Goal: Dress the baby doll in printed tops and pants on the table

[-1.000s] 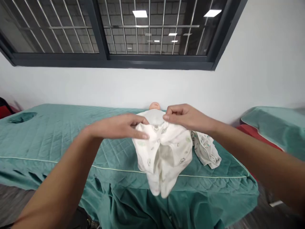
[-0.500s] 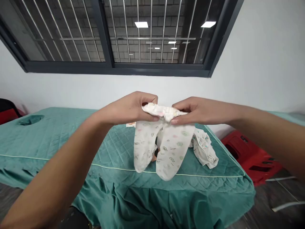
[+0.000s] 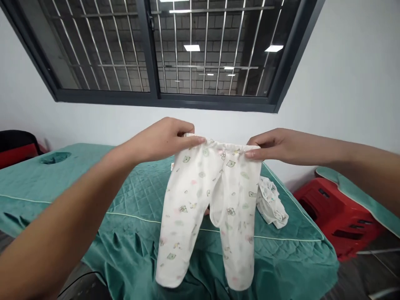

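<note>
Small white baby pants [image 3: 193, 187] with a print of little green, pink and grey figures hang upright in front of me, both legs spread downward. My left hand [image 3: 173, 135] pinches the waistband at its left end, thumb in front. At the right end, my right hand [image 3: 270, 145] pinches the same waistband between thumb and fingers. The elastic edge is stretched out between the two hands. Behind the right pant leg, a crumpled white printed cloth [image 3: 271, 204] lies on the bed. A small skin-coloured bit shows between the legs; what it belongs to is hidden.
A massage bed with a quilted green cover [image 3: 131, 200] spans the view, with a face hole [image 3: 56, 157] at its left. Red plastic stools [image 3: 337, 221] stand to the right. A barred window [image 3: 162, 100] is in the white wall behind. A black and red object [image 3: 18, 148] sits at far left.
The pants have opened out: the bunched waistband is now pulled wide and the legs hang longer. My hands have moved apart, and the view has tilted slightly.
</note>
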### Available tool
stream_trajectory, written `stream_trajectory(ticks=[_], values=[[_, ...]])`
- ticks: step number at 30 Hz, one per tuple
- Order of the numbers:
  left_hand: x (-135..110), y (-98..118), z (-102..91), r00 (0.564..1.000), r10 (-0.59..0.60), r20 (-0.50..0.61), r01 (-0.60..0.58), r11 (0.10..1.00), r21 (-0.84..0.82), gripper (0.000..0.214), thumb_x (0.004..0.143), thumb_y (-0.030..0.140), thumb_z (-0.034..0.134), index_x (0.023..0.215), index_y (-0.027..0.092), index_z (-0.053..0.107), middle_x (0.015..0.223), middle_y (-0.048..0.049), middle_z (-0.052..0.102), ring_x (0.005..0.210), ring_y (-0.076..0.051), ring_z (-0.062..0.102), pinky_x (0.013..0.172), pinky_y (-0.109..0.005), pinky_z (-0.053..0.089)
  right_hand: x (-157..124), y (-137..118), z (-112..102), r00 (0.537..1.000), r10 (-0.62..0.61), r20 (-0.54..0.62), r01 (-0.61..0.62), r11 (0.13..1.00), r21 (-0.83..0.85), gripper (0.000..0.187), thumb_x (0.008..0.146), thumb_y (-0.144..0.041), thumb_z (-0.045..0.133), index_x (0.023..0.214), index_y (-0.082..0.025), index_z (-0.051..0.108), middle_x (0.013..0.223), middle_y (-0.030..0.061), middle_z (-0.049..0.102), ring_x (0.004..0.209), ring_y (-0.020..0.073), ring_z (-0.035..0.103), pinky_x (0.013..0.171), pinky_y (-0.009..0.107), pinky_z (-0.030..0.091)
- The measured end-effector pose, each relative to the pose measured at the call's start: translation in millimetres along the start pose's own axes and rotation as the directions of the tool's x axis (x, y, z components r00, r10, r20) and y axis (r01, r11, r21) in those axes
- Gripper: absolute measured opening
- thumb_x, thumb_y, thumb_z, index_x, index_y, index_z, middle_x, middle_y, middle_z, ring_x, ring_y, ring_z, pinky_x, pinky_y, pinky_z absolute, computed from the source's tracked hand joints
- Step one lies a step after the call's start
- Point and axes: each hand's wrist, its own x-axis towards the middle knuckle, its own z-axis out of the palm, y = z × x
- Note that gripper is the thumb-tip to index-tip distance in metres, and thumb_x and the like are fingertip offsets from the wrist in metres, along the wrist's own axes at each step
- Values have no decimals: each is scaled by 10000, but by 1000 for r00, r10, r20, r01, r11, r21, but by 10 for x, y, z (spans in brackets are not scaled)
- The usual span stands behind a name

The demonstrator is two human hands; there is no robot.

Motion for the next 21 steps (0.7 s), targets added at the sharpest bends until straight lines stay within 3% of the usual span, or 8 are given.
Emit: stream_trajectory(ticks=[3, 6, 9, 11, 15, 18, 21], values=[[32, 50, 47, 987, -3, -162, -3, 999, -36, 326, 825, 445, 694, 665, 198, 553, 625, -15, 475, 808, -224, 593, 726, -349, 492, 78, -27, 132, 992, 81, 96, -90, 991, 96, 390, 808, -588, 750, 725, -210, 697, 715, 15, 638, 725, 168, 626, 662, 314, 518], [75, -54, 197, 936, 11, -353, -65, 988, -141, 269, 868, 433, 669, 785, 194, 577, 716, -16, 517, 909, -234, 604, 811, -387, 515, 225, -96, 399, 998, 67, -18, -57, 936, 347, 402, 852, -596, 704, 781, -202, 676, 824, 34, 656, 813, 180, 640, 755, 356, 544], [95, -200, 367, 909, 51, -414, -171, 951, -256, 249, 926, 468, 601, 977, 225, 602, 892, -25, 580, 1042, -243, 621, 884, -406, 526, 427, -165, 681, 997, 6, -73, 34, 844, 535, 341, 889, -536, 681, 857, -196, 664, 941, 36, 658, 935, 189, 649, 864, 403, 555], [99, -268, 449, 908, 103, -407, -244, 918, -313, 328, 908, 496, 626, 1148, 279, 577, 1071, -30, 604, 1158, -256, 604, 939, -411, 522, 552, -208, 804, 992, -48, -113, 105, 812, 574, 280, 907, -481, 668, 944, -203, 667, 1027, 32, 658, 1043, 204, 641, 936, 435, 540], [116, -382, 552, 895, 121, -429, -290, 889, -354, 696, 768, 462, 793, 1362, 318, 461, 1345, -52, 559, 1325, -297, 518, 1053, -439, 478, 712, -268, 890, 970, -168, -177, 237, 818, 524, 322, 892, -390, 679, 1173, -240, 633, 1214, 30, 631, 1245, 246, 567, 1033, 484, 492], [144, -595, 673, 880, 15, -475, -216, 902, -373, 523, 818, 375, 738, 1286, 245, 546, 1318, -73, 610, 1282, -288, 549, 1088, -448, 454, 791, -181, 944, 949, -264, -174, 313, 863, 397, 456, 872, -338, 683, 1309, -265, 572, 1343, 37, 579, 1320, 266, 515, 1064, 487, 471], [158, -1012, 924, 828, -202, -523, -76, 884, -461, 350, 864, 289, 643, 1200, 201, 596, 1231, -77, 664, 1173, -259, 614, 1052, -442, 482, 902, 181, 1099, 943, -287, -170, 318, 927, 200, 520, 885, -305, 633, 1391, -298, 512, 1480, 34, 495, 1346, 274, 499, 1066, 499, 470]])
